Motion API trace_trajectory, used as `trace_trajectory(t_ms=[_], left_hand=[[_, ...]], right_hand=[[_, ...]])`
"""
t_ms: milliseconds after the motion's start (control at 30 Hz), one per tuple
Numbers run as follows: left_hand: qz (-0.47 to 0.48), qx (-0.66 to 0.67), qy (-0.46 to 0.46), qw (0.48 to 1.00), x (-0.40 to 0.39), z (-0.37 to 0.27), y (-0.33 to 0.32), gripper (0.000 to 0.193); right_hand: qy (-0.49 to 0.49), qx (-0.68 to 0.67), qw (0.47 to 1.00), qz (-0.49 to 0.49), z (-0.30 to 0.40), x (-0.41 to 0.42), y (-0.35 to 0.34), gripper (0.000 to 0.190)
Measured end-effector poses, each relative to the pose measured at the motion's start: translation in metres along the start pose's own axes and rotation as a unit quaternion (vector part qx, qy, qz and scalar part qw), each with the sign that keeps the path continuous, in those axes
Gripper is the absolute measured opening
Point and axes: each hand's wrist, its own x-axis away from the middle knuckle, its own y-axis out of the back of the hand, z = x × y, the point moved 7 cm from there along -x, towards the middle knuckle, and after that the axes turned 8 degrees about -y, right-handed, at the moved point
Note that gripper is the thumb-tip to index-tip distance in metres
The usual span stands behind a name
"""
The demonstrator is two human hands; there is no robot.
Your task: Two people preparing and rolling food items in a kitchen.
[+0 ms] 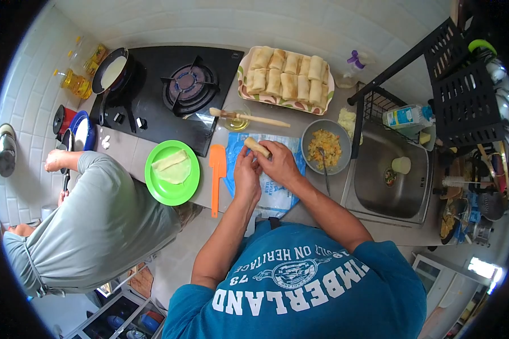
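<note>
A small rolled pancake [256,146] is held up between the fingers of both my hands. My left hand [247,176] supports it from the left and below, while my right hand [278,163] grips its right end. Beneath them lies a blue and white plastic bag [275,199] bearing print. Just right of my right hand stands a grey bowl [346,148] of chopped vegetable filling [322,146] with a metal spoon [325,169] in it. To the left, an orange spatula [216,169] lies on the counter beside a green plate [153,186] carrying a pale pancake [174,169].
A patterned tray [261,98] piled with rolls stands at the back. A brush [254,117] rests across a small oil bowl [237,123]. Left are a gas hob [152,63], a frying pan [103,87] and another person [102,216] holding a pan. Right is a sink [390,203].
</note>
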Motion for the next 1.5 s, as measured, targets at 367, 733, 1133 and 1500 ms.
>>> trace_trajectory(t_ms=[367, 733, 1133, 1500], left_hand=[[0.037, 0.012, -0.002, 0.999, 0.034, -0.017, 0.011, 0.050], [0.142, -0.176, -0.133, 0.965, 0.075, -0.062, -0.035, 0.056], [0.131, -0.084, 0.042, 0.987, 0.060, -0.027, -0.045, 0.053], [0.222, -0.115, -0.017, 0.968, -0.008, -0.016, -0.148, 0.052]], right_hand=[[-0.092, -0.100, 0.991, 0.020, 0.039, 0.040, 0.035, 0.037], [-0.289, -0.534, 0.773, 0.184, 0.009, 0.039, 0.030, 0.045], [-0.297, -0.467, 0.829, 0.080, -0.010, 0.036, 0.064, 0.041], [-0.322, -0.407, 0.854, 0.026, -0.050, -0.039, 0.137, 0.037]])
